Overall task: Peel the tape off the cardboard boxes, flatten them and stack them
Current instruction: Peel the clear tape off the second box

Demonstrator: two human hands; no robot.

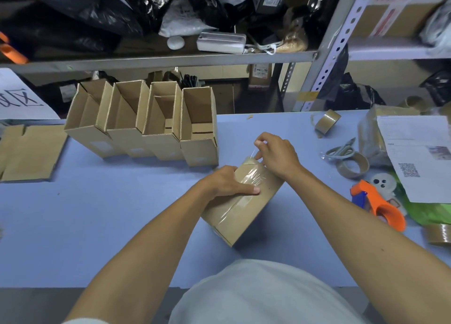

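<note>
A closed cardboard box lies on the blue table in front of me, sealed along its top with clear tape. My left hand grips the box's left side, thumb across the top. My right hand is at the far end of the box and pinches a lifted strip of the tape between its fingertips. Several open boxes stand in a row at the back left. Flattened cardboard lies at the far left.
Brown tape rolls, scissors, an orange tape dispenser and a printed sheet on a wrapped parcel crowd the right side. A metal shelf with bags runs along the back.
</note>
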